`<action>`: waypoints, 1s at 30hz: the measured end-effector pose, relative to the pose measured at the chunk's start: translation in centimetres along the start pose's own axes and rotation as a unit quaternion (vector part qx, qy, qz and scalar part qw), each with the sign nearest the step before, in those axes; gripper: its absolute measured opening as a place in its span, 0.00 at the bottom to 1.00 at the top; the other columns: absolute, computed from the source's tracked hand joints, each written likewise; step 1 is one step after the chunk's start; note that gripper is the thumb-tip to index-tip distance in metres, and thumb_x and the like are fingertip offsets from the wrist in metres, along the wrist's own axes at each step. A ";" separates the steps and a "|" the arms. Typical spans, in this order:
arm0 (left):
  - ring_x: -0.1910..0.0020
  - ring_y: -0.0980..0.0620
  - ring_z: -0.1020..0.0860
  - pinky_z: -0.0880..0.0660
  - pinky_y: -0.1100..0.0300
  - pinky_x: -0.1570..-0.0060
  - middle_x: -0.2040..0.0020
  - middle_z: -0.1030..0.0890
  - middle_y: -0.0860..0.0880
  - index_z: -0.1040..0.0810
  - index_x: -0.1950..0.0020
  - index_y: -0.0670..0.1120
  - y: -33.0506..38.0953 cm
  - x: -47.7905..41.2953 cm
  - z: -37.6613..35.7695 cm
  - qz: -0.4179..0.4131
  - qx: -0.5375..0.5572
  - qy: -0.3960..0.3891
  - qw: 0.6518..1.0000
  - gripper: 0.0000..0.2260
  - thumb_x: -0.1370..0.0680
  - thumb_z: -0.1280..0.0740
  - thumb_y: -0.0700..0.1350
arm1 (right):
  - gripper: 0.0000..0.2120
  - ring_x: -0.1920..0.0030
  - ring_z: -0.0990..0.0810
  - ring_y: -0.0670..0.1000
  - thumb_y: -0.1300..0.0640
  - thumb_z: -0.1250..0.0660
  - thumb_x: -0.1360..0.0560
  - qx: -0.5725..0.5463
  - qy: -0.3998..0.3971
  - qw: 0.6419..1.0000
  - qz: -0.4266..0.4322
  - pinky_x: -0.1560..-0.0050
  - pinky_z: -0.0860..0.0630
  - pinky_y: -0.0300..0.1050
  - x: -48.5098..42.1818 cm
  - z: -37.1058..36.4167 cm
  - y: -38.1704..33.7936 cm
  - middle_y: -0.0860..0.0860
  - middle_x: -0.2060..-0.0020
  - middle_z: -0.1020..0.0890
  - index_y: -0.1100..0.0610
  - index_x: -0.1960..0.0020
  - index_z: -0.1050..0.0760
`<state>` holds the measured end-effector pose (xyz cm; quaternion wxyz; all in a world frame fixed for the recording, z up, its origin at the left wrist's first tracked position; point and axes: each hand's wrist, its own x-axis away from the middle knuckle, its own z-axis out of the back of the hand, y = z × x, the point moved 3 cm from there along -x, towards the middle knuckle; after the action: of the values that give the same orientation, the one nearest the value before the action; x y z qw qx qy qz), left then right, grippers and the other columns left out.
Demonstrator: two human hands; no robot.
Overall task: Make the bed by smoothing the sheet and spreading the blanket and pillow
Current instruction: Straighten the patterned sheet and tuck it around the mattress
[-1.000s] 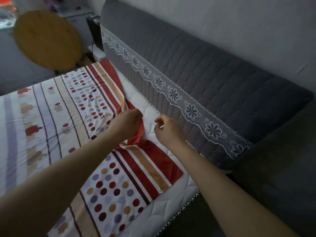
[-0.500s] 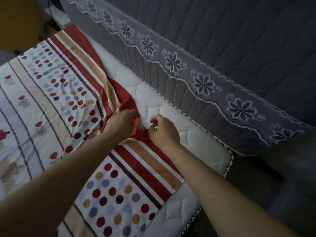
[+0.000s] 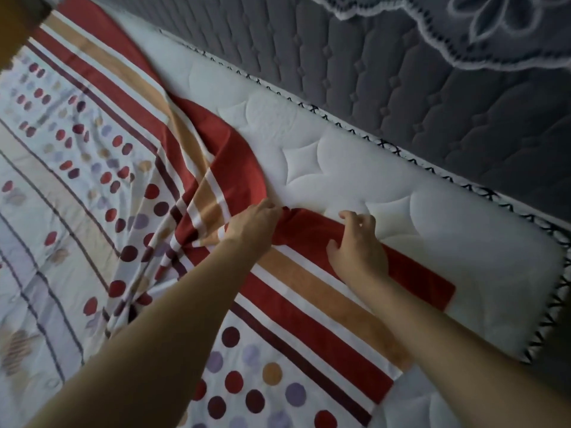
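With the left hand [image 3: 253, 230] pinching a bunched fold of the sheet [image 3: 293, 304] where its red border stops short of the mattress [image 3: 355, 168] edge, and the right hand [image 3: 360, 245] half-curled on it, grip unclear, an uneven tug could deepen the creases.

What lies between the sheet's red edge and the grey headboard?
A bare strip of white quilted mattress, its black-stitched border against the headboard; the sheet stops short. Seen in the head view.

Red-striped, polka-dotted sheet [image 3: 278, 319], white quilted mattress [image 3: 401, 217], grey floral-trimmed headboard [image 3: 432, 88]
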<state>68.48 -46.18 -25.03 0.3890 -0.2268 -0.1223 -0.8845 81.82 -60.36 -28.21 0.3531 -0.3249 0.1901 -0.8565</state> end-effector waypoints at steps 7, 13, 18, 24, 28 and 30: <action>0.42 0.47 0.24 0.24 0.52 0.52 0.40 0.25 0.49 0.34 0.26 0.53 -0.4 -3.1 -3.9 -0.002 -0.051 -0.002 0.999 0.28 0.23 0.28 0.44 | 0.34 0.39 0.23 0.55 0.51 0.29 0.23 0.036 -0.001 0.999 -0.020 0.55 0.25 0.45 -1.0 -4.2 1.8 0.56 0.29 0.38 0.52 0.24 0.43; 0.47 0.46 0.22 0.28 0.54 0.61 0.48 0.26 0.50 0.34 0.27 0.52 -0.7 -3.3 -6.0 0.004 -0.027 0.031 0.999 0.27 0.24 0.29 0.41 | 0.22 0.45 0.22 0.54 0.50 0.28 0.23 0.081 0.015 0.997 -0.001 0.60 0.28 0.46 -0.7 -6.0 2.6 0.53 0.39 0.28 0.51 0.34 0.33; 0.56 0.46 0.21 0.25 0.52 0.61 0.57 0.27 0.52 0.27 0.41 0.49 -0.4 -2.9 -6.2 -0.007 0.016 0.060 0.998 0.12 0.22 0.33 0.38 | 0.07 0.51 0.22 0.51 0.51 0.35 0.19 0.075 0.043 0.996 0.026 0.61 0.28 0.46 -0.8 -6.3 3.2 0.49 0.48 0.23 0.52 0.45 0.25; 0.59 0.46 0.23 0.21 0.47 0.59 0.56 0.24 0.50 0.22 0.49 0.47 1.0 -2.6 -4.9 -0.026 0.078 0.078 0.994 0.08 0.23 0.37 0.37 | 0.08 0.51 0.21 0.50 0.50 0.36 0.19 0.019 0.053 0.998 0.022 0.60 0.28 0.46 -0.7 -5.5 4.1 0.49 0.51 0.21 0.54 0.46 0.26; 0.57 0.45 0.21 0.21 0.46 0.57 0.53 0.22 0.47 0.20 0.49 0.44 3.5 -2.7 -3.6 -0.054 0.110 0.112 0.986 0.09 0.23 0.37 0.34 | 0.07 0.51 0.20 0.51 0.52 0.36 0.19 -0.010 0.055 0.998 0.012 0.57 0.25 0.47 -0.2 -4.1 5.1 0.50 0.51 0.20 0.55 0.45 0.25; 0.55 0.45 0.21 0.20 0.48 0.56 0.51 0.21 0.46 0.19 0.48 0.43 5.0 -3.2 -2.7 -0.061 0.117 0.129 0.983 0.10 0.22 0.38 0.33 | 0.07 0.51 0.21 0.50 0.53 0.36 0.19 -0.026 0.054 0.998 0.005 0.54 0.24 0.47 0.0 -3.1 6.0 0.50 0.51 0.20 0.55 0.44 0.25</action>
<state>73.25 -48.62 -28.77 0.3708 -0.0556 -0.1877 -0.9079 82.59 -64.20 -33.73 0.3381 -0.2867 0.2327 -0.8656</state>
